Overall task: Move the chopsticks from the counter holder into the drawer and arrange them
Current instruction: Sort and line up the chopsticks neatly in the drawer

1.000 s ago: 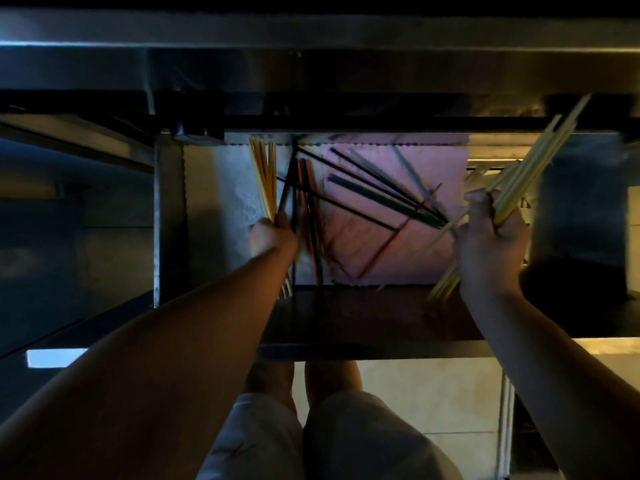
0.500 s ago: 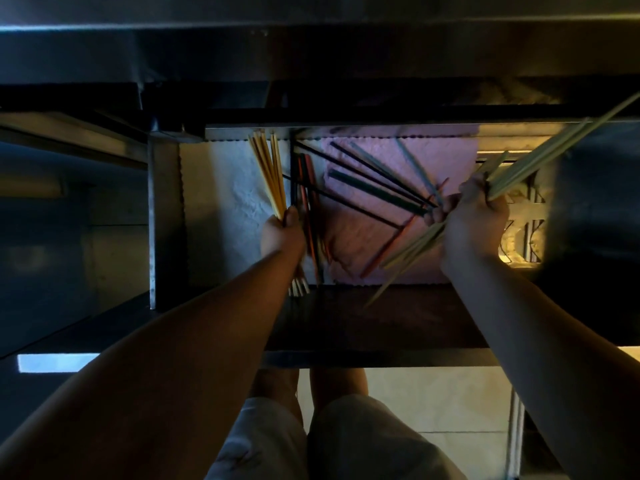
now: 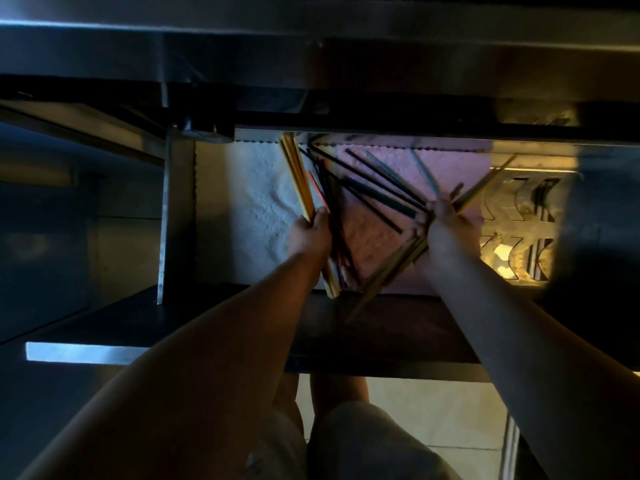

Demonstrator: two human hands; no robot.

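The open drawer (image 3: 178,216) is lined with a white mat on the left and a pink mat on the right. My left hand (image 3: 310,232) grips a bundle of yellow chopsticks (image 3: 296,174) that lies lengthwise near the seam of the two mats. My right hand (image 3: 446,220) holds a bundle of pale wooden chopsticks (image 3: 388,271), tilted diagonally low over the pink mat, ends sticking out both sides of the fist. Several dark and red chopsticks (image 3: 377,185) lie scattered and crossed on the pink mat between my hands.
The drawer's dark front panel (image 3: 346,327) runs across below my hands. A steel counter edge (image 3: 311,26) overhangs the back of the drawer. At the right a lit metal rack (image 3: 519,233) shows beside the pink mat. My legs and tiled floor are below.
My right hand has come down and left from above the drawer's right edge, lowering its pale bundle onto the pink mat. The left hand has stayed on the yellow bundle.
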